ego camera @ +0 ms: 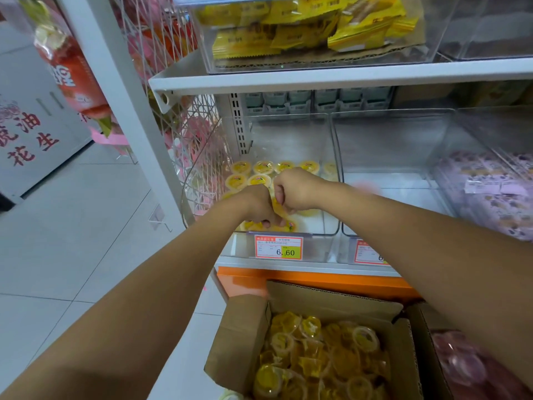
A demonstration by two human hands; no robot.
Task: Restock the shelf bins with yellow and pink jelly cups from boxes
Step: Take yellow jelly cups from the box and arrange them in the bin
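Over the clear bin [328, 217], left hand [257, 205] and right hand [294, 188]; fingers [280, 197] of both curled round yellow jelly cups [277, 208]

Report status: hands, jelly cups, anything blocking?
Left hand and right hand both in the left bin, fingers curled on yellow jelly cups. Bin partly filled; box below holds plenty more. Nothing blocking.

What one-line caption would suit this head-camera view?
Left hand and right hand hold yellow jelly cups inside a clear shelf bin above an open box.
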